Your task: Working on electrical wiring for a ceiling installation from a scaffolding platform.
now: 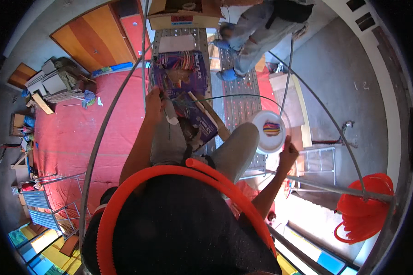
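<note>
My left hand (155,104) is closed with its fingers pinched around one end of a thin green wire (236,96). The wire arcs over the planks toward my right side. Its far end runs to my right hand (288,154), which is closed beside a white round tub (256,145). Inside the tub sits a bundle of multicoloured wires (271,129). Between my legs lie purple cartons (198,68), torn open, with coloured wires and scraps in them. An orange-red corrugated conduit (156,173) loops across my chest.
Perforated metal planks (237,107) form the platform. Another person's jeans and blue shoes (228,75) are ahead right. A cardboard box (183,22) stands at the far end. Scaffold bars (109,107) frame both sides. A coil of orange conduit (365,208) hangs right. Red sheeting (78,133) covers the floor below.
</note>
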